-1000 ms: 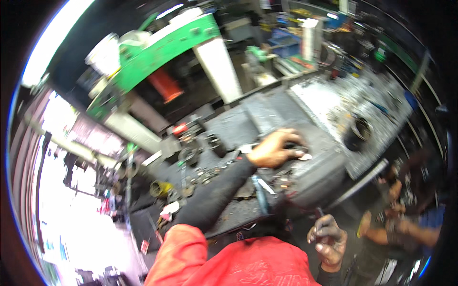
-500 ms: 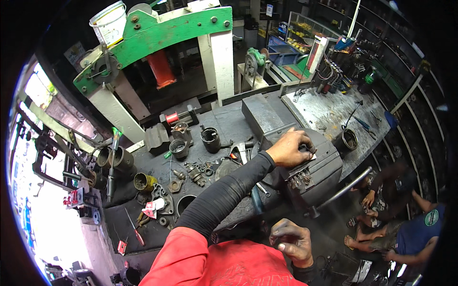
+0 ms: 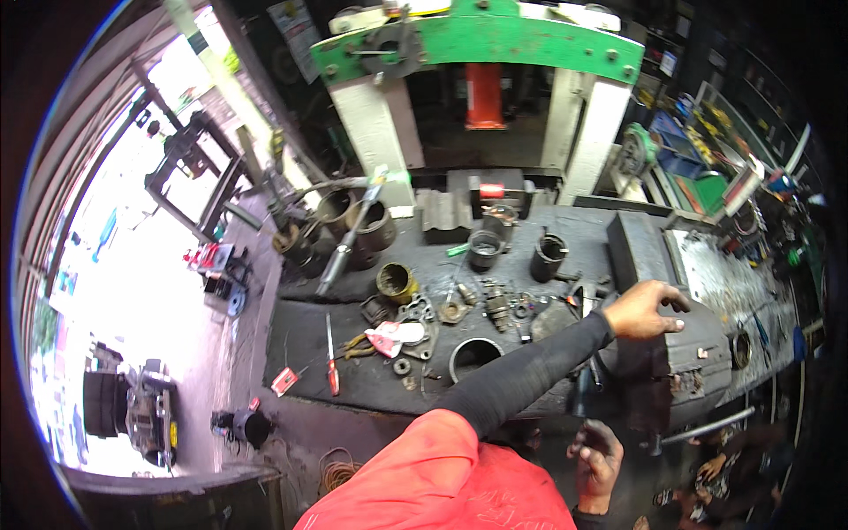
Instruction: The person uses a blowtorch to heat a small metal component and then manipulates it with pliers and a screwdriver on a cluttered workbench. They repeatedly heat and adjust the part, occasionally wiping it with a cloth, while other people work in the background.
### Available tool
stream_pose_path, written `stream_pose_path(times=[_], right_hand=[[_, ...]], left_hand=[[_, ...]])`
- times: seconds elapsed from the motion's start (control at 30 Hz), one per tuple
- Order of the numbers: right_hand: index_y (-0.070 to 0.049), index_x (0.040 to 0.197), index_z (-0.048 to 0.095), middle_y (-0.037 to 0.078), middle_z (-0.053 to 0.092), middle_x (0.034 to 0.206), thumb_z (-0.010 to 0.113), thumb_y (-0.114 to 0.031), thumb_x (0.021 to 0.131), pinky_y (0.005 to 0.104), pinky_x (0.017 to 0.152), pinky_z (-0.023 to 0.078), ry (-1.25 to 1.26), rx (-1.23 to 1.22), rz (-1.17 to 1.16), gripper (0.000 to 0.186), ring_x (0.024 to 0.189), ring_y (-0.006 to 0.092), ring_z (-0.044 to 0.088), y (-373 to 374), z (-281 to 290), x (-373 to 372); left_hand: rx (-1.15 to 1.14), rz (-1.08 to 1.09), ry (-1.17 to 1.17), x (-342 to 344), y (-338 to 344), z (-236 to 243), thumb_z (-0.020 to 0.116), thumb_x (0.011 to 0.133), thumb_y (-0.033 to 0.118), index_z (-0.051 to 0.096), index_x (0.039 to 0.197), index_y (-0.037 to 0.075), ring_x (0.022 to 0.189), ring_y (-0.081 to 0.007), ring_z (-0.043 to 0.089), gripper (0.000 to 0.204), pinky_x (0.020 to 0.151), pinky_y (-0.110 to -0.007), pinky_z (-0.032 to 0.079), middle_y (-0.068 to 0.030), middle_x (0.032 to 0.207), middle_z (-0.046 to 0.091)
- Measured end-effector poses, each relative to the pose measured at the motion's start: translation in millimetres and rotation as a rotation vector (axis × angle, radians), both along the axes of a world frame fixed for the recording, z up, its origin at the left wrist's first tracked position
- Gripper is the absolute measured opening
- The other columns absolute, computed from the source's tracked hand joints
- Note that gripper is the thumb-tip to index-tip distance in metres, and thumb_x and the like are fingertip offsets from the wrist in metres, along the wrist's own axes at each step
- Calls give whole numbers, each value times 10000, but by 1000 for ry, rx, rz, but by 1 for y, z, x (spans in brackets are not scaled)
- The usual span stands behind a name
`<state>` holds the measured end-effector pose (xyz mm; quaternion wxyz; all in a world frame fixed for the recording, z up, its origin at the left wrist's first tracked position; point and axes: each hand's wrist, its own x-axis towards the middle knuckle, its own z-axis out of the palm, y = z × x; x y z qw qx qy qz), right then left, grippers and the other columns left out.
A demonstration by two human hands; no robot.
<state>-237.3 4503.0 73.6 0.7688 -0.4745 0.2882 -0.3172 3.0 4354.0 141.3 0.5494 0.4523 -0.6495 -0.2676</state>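
Note:
My left arm, in a black sleeve, reaches across the bench to the large dark vise [image 3: 702,340] on the right. My left hand [image 3: 647,311] is over the vise's top, fingers and thumb apart, with nothing visible between them. Whether it touches the metal I cannot tell. Near the vise's jaws lie small brownish scraps [image 3: 685,384]. My right hand [image 3: 597,461] is close to my body, below the bench edge. Its darkened fingers are curled in toward the thumb; whatever they may hold is hidden. A metal bar handle [image 3: 711,424] sticks out from the vise's near side.
A green-and-white press frame [image 3: 495,44] stands behind the bench. Metal cylinders [image 3: 549,256], a yellow can [image 3: 397,283], machine parts [image 3: 499,305] and a red-handled screwdriver [image 3: 332,375] lie on the bench's left. Another person's hand [image 3: 712,466] shows at lower right.
My view has swung left, so the bench appears further right. My left hand has loosened from its curled grip on the vise's top and its fingers are opened. My right hand stays curled near my body.

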Motion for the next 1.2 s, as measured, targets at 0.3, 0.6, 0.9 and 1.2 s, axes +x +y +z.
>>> stream_pose_path(times=[0.3,0.6,0.9,1.2], right_hand=[[-107,1597,456,206,552,1396,630,-84,903,493,1091,454,110,-1317,621,716,1252,426,550,-7,-12,256],[-95,1666,280,210,565,1466,609,-215,993,502,1054,510,305,-1637,946,759,1287,401,592,-15,-51,374],[-105,1496,563,175,481,1610,660,-154,937,473,1079,537,278,-1814,923,569,1420,369,536,-33,-69,369],[-89,1193,770,211,619,1212,760,-262,911,499,945,499,1027,-1332,-189,331,1122,404,597,-85,-91,155]], left_hand=[[214,777,651,113,375,-33,662,1040,156,668,1296,-48,1145,-182,678,327,1015,-330,541,-102,1204,722],[139,1607,1132,-3,617,-115,681,1011,95,632,1300,-67,933,-188,691,336,801,-323,563,-96,1074,698],[238,1511,1125,0,606,-143,699,994,61,671,1237,-53,864,-169,682,270,753,-304,567,-88,1001,713],[412,1489,971,63,584,-136,702,1002,83,694,1230,-39,846,-119,689,259,743,-266,574,-64,992,723]])
